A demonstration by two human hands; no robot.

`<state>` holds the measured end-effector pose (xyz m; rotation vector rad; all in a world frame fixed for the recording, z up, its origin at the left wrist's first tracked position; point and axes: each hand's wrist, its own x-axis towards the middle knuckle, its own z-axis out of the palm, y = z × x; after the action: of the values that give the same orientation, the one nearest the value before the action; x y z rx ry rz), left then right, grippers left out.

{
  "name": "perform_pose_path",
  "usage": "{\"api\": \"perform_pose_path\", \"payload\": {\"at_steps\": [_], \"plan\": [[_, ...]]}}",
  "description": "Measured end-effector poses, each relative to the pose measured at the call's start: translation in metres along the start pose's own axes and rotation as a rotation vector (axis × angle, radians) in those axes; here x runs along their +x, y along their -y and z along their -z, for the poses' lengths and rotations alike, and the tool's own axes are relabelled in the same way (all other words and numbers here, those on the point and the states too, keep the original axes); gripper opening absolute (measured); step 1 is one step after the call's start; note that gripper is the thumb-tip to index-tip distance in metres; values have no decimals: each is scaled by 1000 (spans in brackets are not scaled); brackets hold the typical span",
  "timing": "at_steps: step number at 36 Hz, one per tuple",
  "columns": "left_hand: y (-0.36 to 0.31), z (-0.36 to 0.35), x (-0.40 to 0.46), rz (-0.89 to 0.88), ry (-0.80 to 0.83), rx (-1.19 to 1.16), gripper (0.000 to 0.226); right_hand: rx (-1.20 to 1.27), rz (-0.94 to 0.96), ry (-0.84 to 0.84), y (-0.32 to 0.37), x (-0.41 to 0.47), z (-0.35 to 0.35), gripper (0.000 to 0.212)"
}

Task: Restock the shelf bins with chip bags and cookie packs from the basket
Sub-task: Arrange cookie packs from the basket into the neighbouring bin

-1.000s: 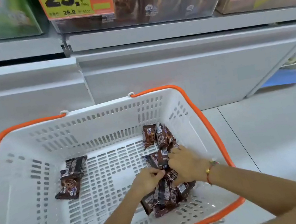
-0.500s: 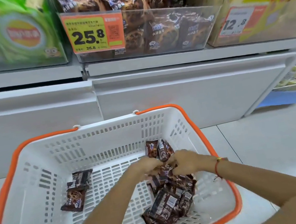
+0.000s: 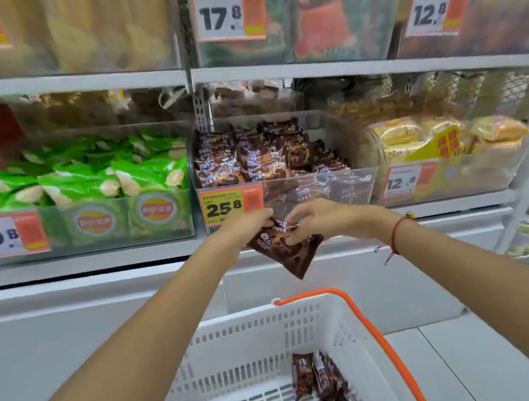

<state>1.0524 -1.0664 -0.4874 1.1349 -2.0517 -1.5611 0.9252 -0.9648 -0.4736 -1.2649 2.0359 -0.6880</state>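
Brown cookie packs [image 3: 289,243] hang pinched between my left hand [image 3: 249,225] and right hand [image 3: 319,217] (just before the clear bin [image 3: 354,182]).

basket [image 3: 310,324] cut off below, top bins [image 3: 111,30] blurred

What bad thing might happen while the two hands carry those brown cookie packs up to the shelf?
1. Both hands, left hand and right hand, pinch only the top of the brown cookie packs; the hanging lower part might slip from the grip and drop.
2. The clear plastic cookie bin already looks heaped, so new packs could slide over its front wall.
3. A dropped pack might miss the white plastic basket and hit the floor.
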Motion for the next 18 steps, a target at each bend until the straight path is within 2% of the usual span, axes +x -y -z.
{"api": "perform_pose_path", "payload": {"at_steps": [4, 9, 12, 15, 18], "plan": [[-20, 23, -9, -130, -80, -39, 43, 235, 53, -29, 19, 1, 15, 32], [-30, 42, -18, -187, 13, 57, 51, 310, 65, -125, 22, -1, 25, 30], [-30, 44, -16, -254, -27, 56, 43, 402, 108, -174, 23, -2, 24, 19], [-30, 42, -11, -314, -53, -19, 37, 413, 151, -215, 23, -2, 24, 25], [-30, 40, -6, -356, -42, -105, 27, 298, 176, -279, 23, 0, 29, 35]]}}
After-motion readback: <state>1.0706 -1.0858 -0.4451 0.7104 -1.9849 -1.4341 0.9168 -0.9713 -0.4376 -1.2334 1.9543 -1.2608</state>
